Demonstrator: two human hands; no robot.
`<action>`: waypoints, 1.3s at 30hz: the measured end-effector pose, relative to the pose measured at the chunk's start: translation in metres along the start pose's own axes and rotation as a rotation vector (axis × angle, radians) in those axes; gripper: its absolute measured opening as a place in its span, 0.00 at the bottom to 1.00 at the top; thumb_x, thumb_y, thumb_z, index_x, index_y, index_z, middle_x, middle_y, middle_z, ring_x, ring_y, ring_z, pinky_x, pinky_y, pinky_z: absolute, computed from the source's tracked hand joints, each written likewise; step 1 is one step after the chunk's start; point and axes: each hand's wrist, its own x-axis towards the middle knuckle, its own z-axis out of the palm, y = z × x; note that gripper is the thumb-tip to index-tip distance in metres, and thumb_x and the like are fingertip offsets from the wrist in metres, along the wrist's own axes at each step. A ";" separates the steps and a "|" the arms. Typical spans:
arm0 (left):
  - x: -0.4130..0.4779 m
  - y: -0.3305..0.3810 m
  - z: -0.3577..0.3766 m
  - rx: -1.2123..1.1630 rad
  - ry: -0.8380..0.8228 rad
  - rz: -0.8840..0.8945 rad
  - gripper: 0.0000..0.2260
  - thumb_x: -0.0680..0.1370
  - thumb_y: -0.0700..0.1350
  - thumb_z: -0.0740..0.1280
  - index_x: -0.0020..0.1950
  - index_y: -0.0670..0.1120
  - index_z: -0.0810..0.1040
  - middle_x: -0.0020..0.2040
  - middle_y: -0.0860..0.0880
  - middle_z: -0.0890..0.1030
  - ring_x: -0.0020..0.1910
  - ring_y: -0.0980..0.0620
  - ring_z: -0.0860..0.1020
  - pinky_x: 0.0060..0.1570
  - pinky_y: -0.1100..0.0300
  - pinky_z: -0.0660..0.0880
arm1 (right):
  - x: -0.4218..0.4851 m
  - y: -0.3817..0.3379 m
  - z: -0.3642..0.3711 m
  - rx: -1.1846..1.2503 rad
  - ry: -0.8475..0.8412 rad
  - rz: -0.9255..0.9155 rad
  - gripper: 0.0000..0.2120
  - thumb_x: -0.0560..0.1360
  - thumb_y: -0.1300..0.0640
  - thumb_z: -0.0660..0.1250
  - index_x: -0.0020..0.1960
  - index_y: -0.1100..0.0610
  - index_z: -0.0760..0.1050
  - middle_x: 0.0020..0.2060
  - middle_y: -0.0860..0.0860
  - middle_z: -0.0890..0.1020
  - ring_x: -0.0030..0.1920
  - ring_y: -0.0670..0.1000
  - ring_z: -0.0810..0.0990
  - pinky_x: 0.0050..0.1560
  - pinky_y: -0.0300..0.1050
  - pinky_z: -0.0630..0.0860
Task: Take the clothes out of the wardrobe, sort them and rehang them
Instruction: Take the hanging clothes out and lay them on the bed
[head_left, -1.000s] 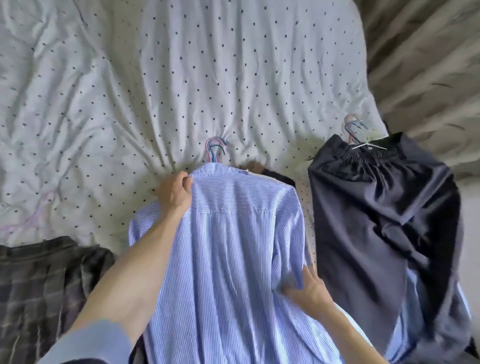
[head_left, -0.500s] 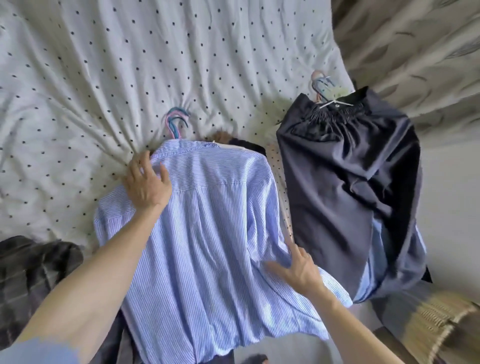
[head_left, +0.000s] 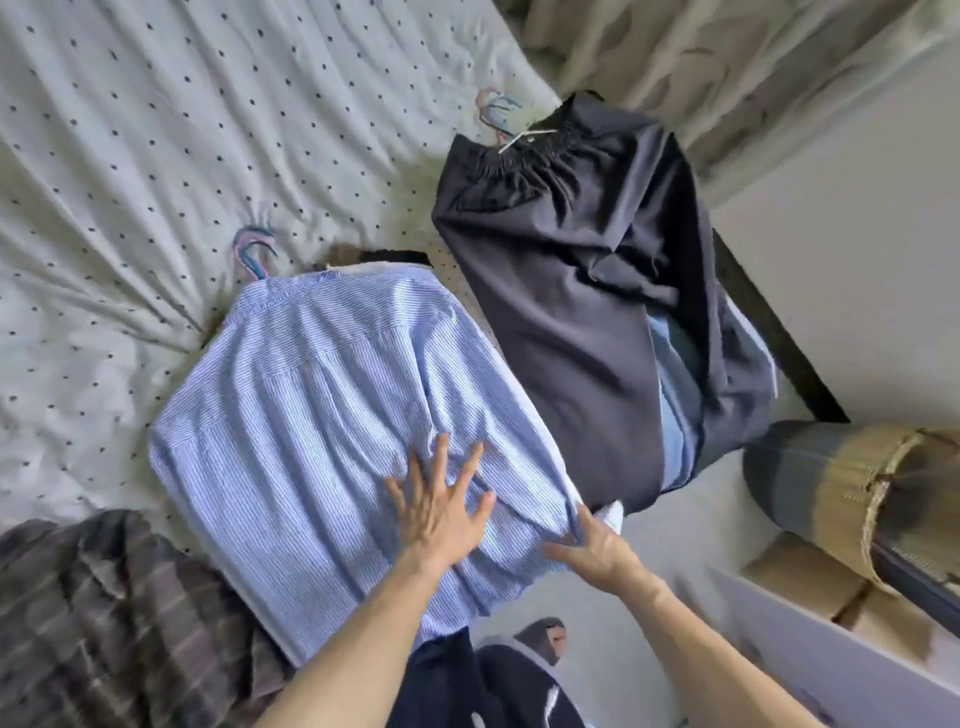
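Observation:
A blue-and-white striped shirt (head_left: 311, 415) lies back-up on the dotted bedspread (head_left: 130, 130), on a pile with pink and blue hanger hooks (head_left: 254, 249) showing at its collar. My left hand (head_left: 441, 506) presses flat on the shirt's lower part with fingers spread. My right hand (head_left: 592, 545) touches the shirt's lower right edge near the bed's side; its fingers look straight. To the right lies a dark navy garment (head_left: 571, 286) with a gathered waistband, its hanger hooks (head_left: 501, 111) at the top.
A dark plaid garment (head_left: 104, 613) lies at the lower left on the bed. Curtains (head_left: 727, 67) hang at the upper right. A rolled mat (head_left: 852, 483) and cardboard boxes (head_left: 800, 577) sit on the floor to the right of the bed.
My left hand slid from the shirt's shoulder down to its lower part. My right hand moved down to the hem's right edge. The view swung to the right.

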 end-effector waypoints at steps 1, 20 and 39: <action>0.001 -0.001 0.000 0.023 -0.037 -0.012 0.31 0.78 0.71 0.45 0.78 0.66 0.35 0.79 0.50 0.29 0.79 0.36 0.39 0.71 0.26 0.45 | 0.000 0.001 0.008 0.043 -0.013 -0.009 0.32 0.70 0.36 0.69 0.68 0.48 0.65 0.59 0.50 0.78 0.59 0.56 0.76 0.57 0.49 0.71; -0.123 0.188 -0.056 0.389 0.034 0.308 0.26 0.81 0.59 0.57 0.79 0.56 0.60 0.80 0.51 0.58 0.78 0.42 0.57 0.75 0.42 0.53 | -0.191 0.179 -0.021 0.548 0.439 -0.208 0.21 0.76 0.47 0.68 0.68 0.48 0.74 0.62 0.46 0.80 0.64 0.49 0.77 0.61 0.38 0.70; -0.333 0.602 0.033 0.734 0.200 1.555 0.22 0.78 0.62 0.56 0.68 0.60 0.76 0.70 0.55 0.75 0.71 0.47 0.72 0.68 0.48 0.70 | -0.471 0.495 0.069 0.542 1.375 0.567 0.25 0.78 0.42 0.52 0.70 0.48 0.74 0.71 0.48 0.74 0.74 0.50 0.67 0.75 0.46 0.59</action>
